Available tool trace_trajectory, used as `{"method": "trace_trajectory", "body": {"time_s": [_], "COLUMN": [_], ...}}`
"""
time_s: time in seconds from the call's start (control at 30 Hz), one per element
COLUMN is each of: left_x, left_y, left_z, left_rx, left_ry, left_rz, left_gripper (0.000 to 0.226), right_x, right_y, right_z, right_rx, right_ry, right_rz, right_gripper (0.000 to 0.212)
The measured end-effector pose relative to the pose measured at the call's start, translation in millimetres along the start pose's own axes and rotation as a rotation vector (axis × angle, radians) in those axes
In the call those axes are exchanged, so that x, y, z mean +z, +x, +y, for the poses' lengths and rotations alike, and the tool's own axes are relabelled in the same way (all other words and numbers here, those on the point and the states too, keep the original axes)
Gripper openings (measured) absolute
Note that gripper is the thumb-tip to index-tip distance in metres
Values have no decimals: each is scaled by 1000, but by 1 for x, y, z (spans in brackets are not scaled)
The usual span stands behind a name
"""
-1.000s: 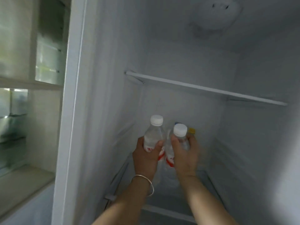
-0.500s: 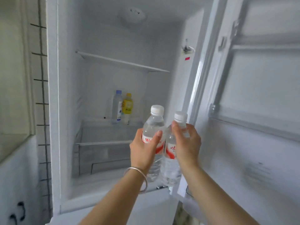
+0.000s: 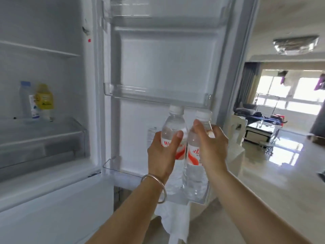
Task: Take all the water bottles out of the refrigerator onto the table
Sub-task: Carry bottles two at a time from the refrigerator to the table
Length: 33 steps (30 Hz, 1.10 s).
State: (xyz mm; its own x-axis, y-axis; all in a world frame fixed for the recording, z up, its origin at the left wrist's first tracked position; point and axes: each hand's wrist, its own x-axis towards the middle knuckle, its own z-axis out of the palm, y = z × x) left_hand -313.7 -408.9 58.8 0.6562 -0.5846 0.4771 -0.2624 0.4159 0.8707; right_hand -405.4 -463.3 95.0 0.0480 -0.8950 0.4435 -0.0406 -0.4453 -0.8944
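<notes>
The refrigerator (image 3: 52,155) stands open with its door (image 3: 163,67) swung wide, and a bright living room lies beyond to the right. The left hand (image 3: 161,155) is wrapped round the labelled waist of one water bottle (image 3: 173,124); the right hand (image 3: 209,150) grips a second water bottle (image 3: 195,175) at the shoulder and label. Both bottles are upright, touching side by side, outside the cabinet in front of the door. They look full, so fairly heavy, with thin plastic that would dent under a hard squeeze and may be slick if cold; the waist is the surest hold. A blue-capped bottle (image 3: 26,99) and a yellow bottle (image 3: 44,99) remain on the shelf (image 3: 61,127).
</notes>
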Motion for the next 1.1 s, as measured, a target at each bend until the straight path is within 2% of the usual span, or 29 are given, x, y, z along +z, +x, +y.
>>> {"method": "trace_trajectory", "body": {"time_s": [0.1, 0.27, 0.33, 0.37, 0.47, 0.57, 0.73, 0.97, 1.03, 1.1], "left_x": [79, 192, 229, 246, 292, 331, 392, 472, 491, 507], "left_y": [-26, -62, -71, -73, -74, -66, -31, 66, 94, 118], "left_z": [7, 7, 0, -4, -25, -46, -81, -131, -147, -164], "left_rx": [-21, -87, -103, -108, -115, -144, -167, -171, -164, -172], "left_ry": [-72, -121, -145, -145, -110, -100, -83, -80, -52, -28], "left_rz": [-49, -158, -183, -177, -184, -220, -246, -263, -251, -222], "left_gripper": [59, 48, 36, 38, 62, 64, 33, 34, 35, 36], "right_x": [-77, -181, -212, -225, -255, -274, -286, -270, -263, -253], "right_y": [29, 67, 81, 89, 113, 139, 203, 325, 359, 390], "right_z": [14, 48, 63, 70, 95, 120, 158, 205, 219, 235], "right_rx": [-7, 42, 61, 68, 99, 126, 165, 145, 146, 139], "right_ry": [-47, -117, -155, -157, -163, -174, -177, -149, -133, -126], "right_rz": [36, 126, 151, 163, 200, 228, 240, 237, 237, 209], "right_gripper": [56, 72, 76, 77, 75, 70, 78, 90, 77, 56]}}
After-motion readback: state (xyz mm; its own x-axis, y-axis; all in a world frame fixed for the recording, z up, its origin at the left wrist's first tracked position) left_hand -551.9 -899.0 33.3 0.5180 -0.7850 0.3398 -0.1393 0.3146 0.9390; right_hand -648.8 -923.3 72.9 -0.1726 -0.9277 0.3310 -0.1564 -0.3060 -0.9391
